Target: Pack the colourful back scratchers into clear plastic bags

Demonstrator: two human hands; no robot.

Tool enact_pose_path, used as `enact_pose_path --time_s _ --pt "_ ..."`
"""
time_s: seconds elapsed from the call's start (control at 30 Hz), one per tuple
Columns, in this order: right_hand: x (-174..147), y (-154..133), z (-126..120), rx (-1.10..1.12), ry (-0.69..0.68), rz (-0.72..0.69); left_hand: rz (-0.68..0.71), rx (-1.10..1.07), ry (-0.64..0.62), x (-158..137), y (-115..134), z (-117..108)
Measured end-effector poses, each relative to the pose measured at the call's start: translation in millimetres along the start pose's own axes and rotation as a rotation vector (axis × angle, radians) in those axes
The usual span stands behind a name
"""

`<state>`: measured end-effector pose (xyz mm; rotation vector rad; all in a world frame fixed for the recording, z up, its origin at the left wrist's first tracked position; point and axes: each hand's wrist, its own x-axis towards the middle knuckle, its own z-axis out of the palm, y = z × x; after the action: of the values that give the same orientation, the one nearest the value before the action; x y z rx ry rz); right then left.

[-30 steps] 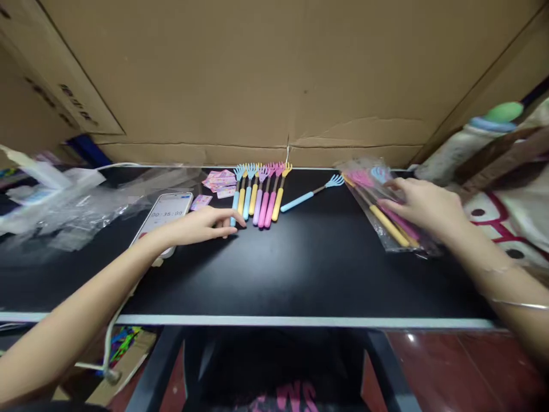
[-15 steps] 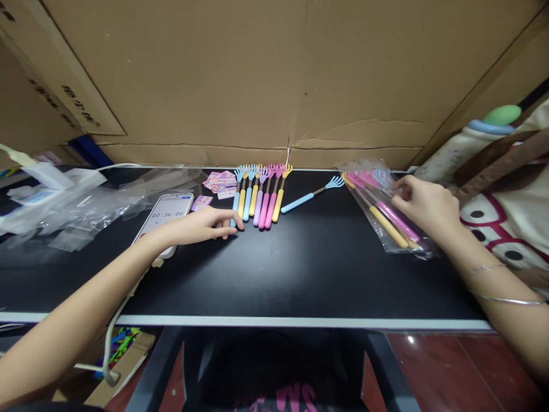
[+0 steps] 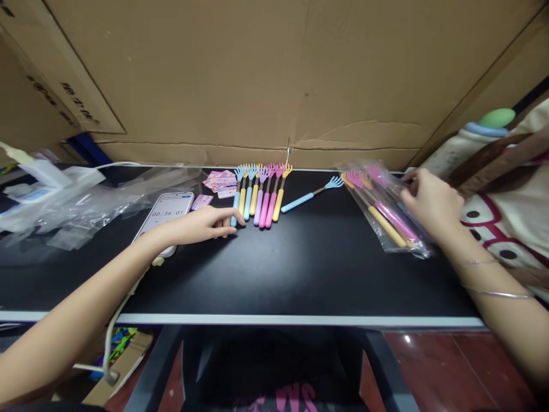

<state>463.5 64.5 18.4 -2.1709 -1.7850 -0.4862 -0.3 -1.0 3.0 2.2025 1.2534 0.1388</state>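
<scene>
Several toy-like back scratchers (image 3: 265,200) with hand-shaped heads and blue, yellow, purple and pink handles lie in a row, heads away from me. At the row's left end, my left hand (image 3: 212,223) rests with loosely bent fingers, the index finger touching a blue handle. A single blue back scratcher (image 3: 300,201) lies slanted to the right of the row. More scratchers, pink, yellow and blue, lie in a clear plastic bag (image 3: 388,247) on the right. My right hand (image 3: 433,200) is at this bag's right side, its fingers closed together; what they pinch is hidden.
A phone (image 3: 169,207) showing a running timer lies under my left forearm, near small printed cards (image 3: 221,180). Clear plastic bags (image 3: 94,206) and a white power strip (image 3: 47,180) are at left. A bottle (image 3: 454,146) and a cloth bag (image 3: 506,223) stand at right. Cardboard (image 3: 257,74) walls the back.
My right hand has shifted slightly right and up. The scratchers in the bag have moved; the blue head seen near my fingers no longer shows. My left hand stays in place.
</scene>
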Motion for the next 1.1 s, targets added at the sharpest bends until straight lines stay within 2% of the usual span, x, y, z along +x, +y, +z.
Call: enact_pose_path --time_s 0.1,0.3,0.53,0.77,0.87,0.93,1.1 --pt "0 -1 4 -0.037 -0.101 -0.095 0.0 0.019 -0.001 -1 2 0" --pt "6 13 15 -0.092 -0.186 -0.234 -0.005 0.044 -0.009 -2 6 -1" --pt "5 15 17 -0.109 -0.227 -0.246 -0.002 0.052 -0.001 -1 5 -1" --pt "-3 12 2 -0.165 -0.2 -0.268 0.021 0.041 0.008 -2 2 1" --pt "-13 -2 -8 -0.182 -0.125 -0.331 0.015 0.047 0.005 -2 5 -1" --pt "-22 -17 -13 -0.178 -0.047 -0.438 0.008 0.049 -0.001 -3 7 -2" --pt "-39 -66 -11 0.086 -0.08 -0.656 0.016 0.051 0.012 -2 6 0"
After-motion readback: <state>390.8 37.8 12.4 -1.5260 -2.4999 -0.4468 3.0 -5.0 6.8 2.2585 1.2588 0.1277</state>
